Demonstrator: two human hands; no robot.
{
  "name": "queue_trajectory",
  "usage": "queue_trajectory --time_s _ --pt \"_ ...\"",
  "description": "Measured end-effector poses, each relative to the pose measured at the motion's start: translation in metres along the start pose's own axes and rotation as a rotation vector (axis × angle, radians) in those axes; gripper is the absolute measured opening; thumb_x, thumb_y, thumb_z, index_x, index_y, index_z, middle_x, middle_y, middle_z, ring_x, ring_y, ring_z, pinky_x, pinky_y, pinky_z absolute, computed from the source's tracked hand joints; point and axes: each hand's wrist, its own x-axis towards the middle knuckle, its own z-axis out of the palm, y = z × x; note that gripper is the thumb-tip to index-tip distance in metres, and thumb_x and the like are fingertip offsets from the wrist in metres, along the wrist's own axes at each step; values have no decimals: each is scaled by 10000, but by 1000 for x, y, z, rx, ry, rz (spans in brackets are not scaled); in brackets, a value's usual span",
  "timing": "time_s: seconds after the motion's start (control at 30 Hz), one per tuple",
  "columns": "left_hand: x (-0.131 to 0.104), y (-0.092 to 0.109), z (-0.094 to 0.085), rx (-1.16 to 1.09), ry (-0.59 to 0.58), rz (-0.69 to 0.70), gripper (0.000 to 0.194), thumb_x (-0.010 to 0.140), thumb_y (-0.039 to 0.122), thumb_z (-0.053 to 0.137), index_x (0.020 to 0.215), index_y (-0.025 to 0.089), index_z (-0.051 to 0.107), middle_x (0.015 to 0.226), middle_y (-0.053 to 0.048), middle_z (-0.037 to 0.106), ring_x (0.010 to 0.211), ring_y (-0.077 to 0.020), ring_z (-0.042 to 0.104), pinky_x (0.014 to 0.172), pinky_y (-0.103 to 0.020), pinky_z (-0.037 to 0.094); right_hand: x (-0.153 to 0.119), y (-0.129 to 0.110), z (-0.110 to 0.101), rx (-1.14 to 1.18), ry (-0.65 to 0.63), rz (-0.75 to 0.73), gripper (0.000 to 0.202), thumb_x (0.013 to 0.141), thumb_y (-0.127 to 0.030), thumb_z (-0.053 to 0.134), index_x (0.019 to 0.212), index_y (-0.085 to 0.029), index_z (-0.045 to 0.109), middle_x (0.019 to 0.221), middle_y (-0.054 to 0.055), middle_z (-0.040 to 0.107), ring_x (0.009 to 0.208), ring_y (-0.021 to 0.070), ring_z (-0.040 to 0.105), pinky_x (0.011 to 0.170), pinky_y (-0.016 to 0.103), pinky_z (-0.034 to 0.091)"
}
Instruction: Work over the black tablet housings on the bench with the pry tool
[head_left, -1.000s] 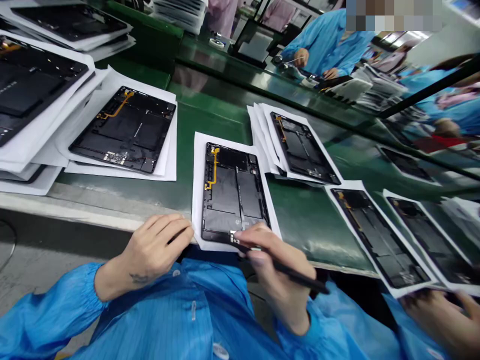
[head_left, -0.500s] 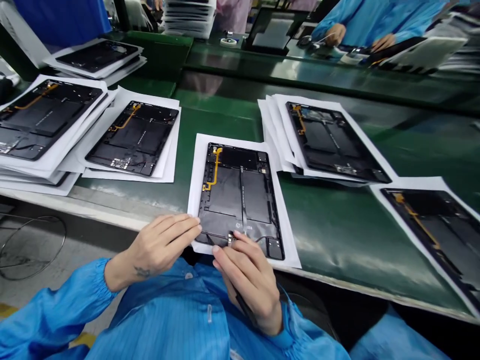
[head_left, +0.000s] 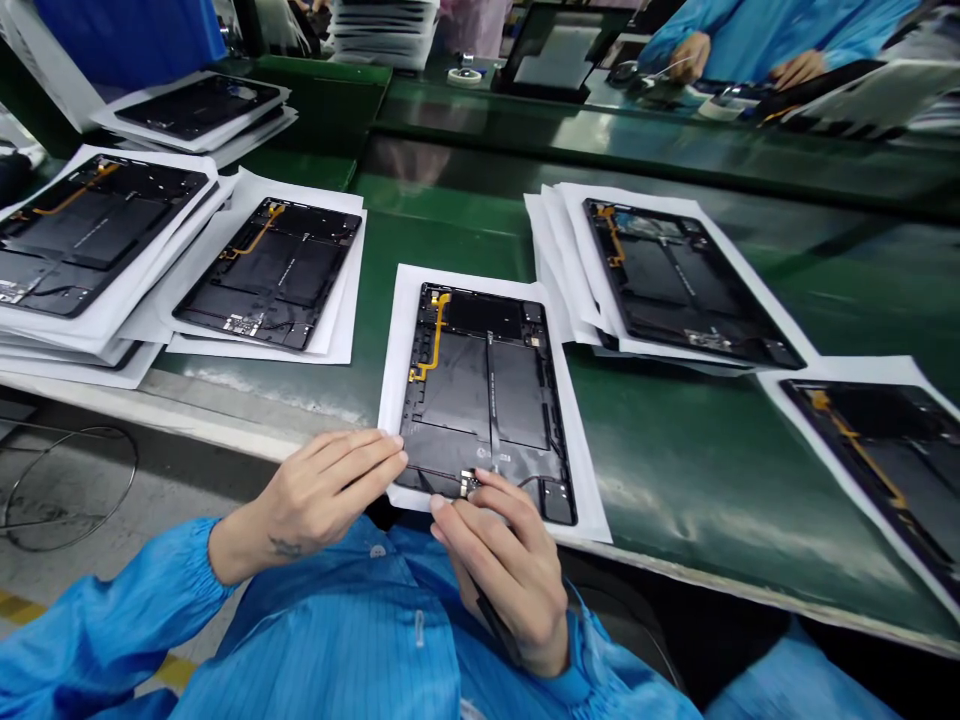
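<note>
An opened tablet lies on a white sheet at the bench edge before me, its dark inside facing up. An orange flex cable runs along its upper left. My left hand rests its outstretched fingertips on the tablet's lower left edge, holding nothing. In my right hand are slim black tweezers, gripped between the fingers. Their dark tip points toward a thin wire along the bottom edge. Beside the right fingertips sits a small circuit board, partly covered by them.
Stacks of tablets on white sheets stand at left and right. Single tablets lie nearer, left and far right. Across the green bench, a co-worker's hands handle parts.
The view has shifted slightly, so the bench things sit a little further right. Both hands keep nearly the same places at the tablet's lower edge.
</note>
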Motion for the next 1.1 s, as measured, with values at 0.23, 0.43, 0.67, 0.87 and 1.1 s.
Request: queue_trajectory --time_s 0.23,0.43,0.67,0.87,1.1 --pt "0 0 0 -9 -6 -6 344 999 65 447 1299 97 612 1296 -123 687 1218 -227 639 997 -364 558 0 -3 -3 68 9 52 324 846 0 658 1131 -147 703 828 61 734 832 203 662 908 460 633" --pt "0 0 1 -16 5 4 342 994 57 441 1286 85 616 1295 -131 686 1216 -228 643 996 -370 562 5 -5 -7 65 32 98 369 843 39 638 1150 -158 693 824 49 713 807 182 669 891 434 648" --pt "5 5 -1 68 -10 -18 311 1015 89 426 1223 128 654 1237 -131 705 1162 -217 659 951 -361 557 -10 -2 -13 27 84 130 444 829 49 638 1201 -187 694 842 48 702 810 197 661 928 503 625" --pt "19 18 -1 169 -23 10 313 1012 135 437 1219 145 673 1164 -140 701 1085 -254 651 909 -404 538 2 3 -33 243 72 309 361 871 -43 649 1171 -233 710 959 61 742 905 250 710 797 424 613" --pt "23 35 8 222 -41 -70 367 972 110 495 1305 164 638 1290 -139 648 1089 -292 612 938 -451 521 56 10 -19 483 -143 469 150 956 -156 604 906 -220 730 839 31 730 784 178 683 694 306 564"
